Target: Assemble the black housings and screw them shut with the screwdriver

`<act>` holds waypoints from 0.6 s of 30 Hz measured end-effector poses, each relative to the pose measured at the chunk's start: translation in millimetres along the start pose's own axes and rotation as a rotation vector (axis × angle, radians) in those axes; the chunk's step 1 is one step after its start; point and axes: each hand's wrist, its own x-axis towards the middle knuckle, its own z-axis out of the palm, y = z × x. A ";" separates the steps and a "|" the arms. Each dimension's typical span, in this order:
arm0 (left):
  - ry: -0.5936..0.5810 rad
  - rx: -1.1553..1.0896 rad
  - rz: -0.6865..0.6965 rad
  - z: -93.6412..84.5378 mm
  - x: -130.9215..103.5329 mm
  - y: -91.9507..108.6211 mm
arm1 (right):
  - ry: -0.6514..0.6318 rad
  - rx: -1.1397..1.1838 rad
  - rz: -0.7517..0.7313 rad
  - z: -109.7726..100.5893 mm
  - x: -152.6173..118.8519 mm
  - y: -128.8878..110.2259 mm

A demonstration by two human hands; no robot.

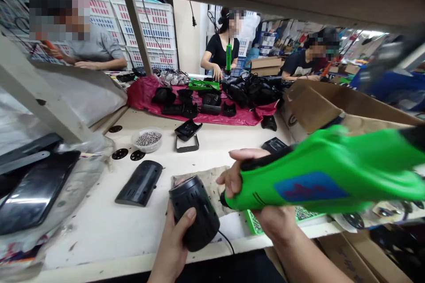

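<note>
My left hand (pixel 177 234) is wrapped round a black cylindrical housing (pixel 195 216) with slots in its side, tilted over the front of the bench. A thin black cord hangs from its lower end. My right hand (pixel 272 212) grips a green electric screwdriver (pixel 318 177) with a blue label, its body reaching far to the right. The screwdriver's black nose points left towards the housing; a gap shows between them. Under the tool, partly hidden, sits a green tray (pixel 254 223) of small screws. A curved black cover (pixel 141 183) lies left of my left hand.
A clear tub (pixel 148 139) of small metal screws stands behind the cover, near several black discs (pixel 120 154). Black parts lie on a pink sheet (pixel 142 93) at the back. An open cardboard box (pixel 312 106) stands right. Several people work beyond the bench. A shelf hangs overhead.
</note>
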 end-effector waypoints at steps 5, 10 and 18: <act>0.043 -0.074 -0.022 -2.0 7.5 -1.6 | -0.034 -0.014 0.085 -23.1 -6.3 11.0; 0.130 -0.123 -0.035 -2.4 15.0 -3.6 | 0.212 0.140 -0.026 -8.3 -12.9 8.1; 0.114 0.062 0.064 4.5 11.3 -7.0 | 0.261 0.144 -0.133 21.1 -8.6 -9.6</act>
